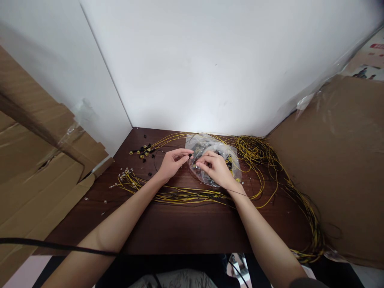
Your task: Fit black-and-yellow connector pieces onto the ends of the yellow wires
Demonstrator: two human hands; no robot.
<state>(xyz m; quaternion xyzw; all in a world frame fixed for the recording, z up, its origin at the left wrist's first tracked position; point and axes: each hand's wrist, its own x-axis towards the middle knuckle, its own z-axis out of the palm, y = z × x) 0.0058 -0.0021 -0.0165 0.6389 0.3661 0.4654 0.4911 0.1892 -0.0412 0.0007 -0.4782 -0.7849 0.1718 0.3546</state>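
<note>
My left hand (173,163) pinches a small black round part (190,155) between thumb and fingertips. Close by on the right, my right hand (214,167) has thumb and fingers pressed together; what they hold is too small to make out. Under and around both hands lies a clear plastic bag (195,141) with black and yellow pieces in it. A bundle of yellow and black wires (183,195) runs across the table beneath my forearms, white connectors (127,173) at its left end. Several black and yellow caps (142,152) lie left of my left hand, some attached to wires.
A tangle of yellow wire (250,148) sits at the back right and trails down the table's right edge. Cardboard stands on the left (39,160) and a large carton (336,160) on the right. A white wall (192,72) closes the back of the brown table (186,230).
</note>
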